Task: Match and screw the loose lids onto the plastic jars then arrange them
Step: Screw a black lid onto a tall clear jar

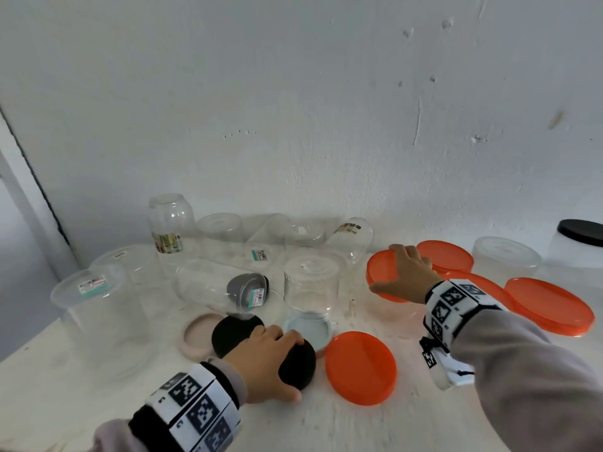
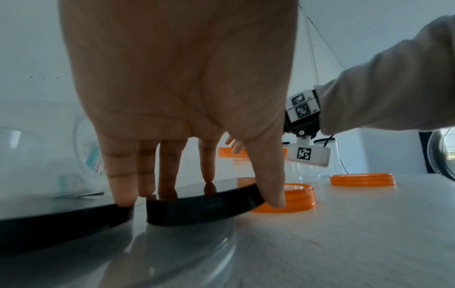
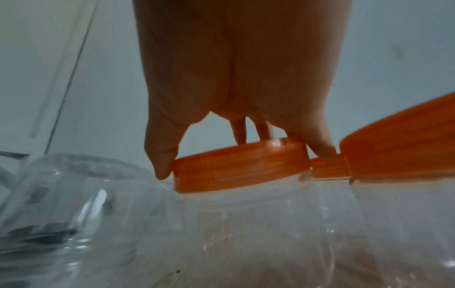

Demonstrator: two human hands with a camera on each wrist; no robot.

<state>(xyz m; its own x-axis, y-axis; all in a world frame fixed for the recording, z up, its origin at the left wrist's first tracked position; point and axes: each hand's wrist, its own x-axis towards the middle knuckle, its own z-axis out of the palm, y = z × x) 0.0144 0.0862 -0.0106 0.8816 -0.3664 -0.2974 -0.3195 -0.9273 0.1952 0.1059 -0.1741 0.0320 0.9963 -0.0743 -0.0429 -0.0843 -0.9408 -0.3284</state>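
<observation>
My left hand (image 1: 292, 365) grips a black lid (image 1: 298, 367) lying on the white table, fingers over its top and thumb at its rim (image 2: 273, 194). A second black lid (image 1: 235, 332) lies just left of it, with a pink lid (image 1: 194, 336) and a pale blue lid (image 1: 310, 331) close by. My right hand (image 1: 391, 272) grips an orange lid (image 3: 241, 171) sitting on the mouth of a clear jar (image 3: 246, 224), thumb on its left rim and fingers round the far side. A loose orange lid (image 1: 360, 367) lies between my hands.
Several clear jars (image 1: 171, 223) stand along the wall, some upside down; one lies on its side (image 1: 222, 285). More orange lids (image 1: 549, 305) lie at the right, beside a white-lidded tub (image 1: 505, 256) and a black-lidded jar (image 1: 580, 233). A large clear tub (image 1: 98, 321) stands left.
</observation>
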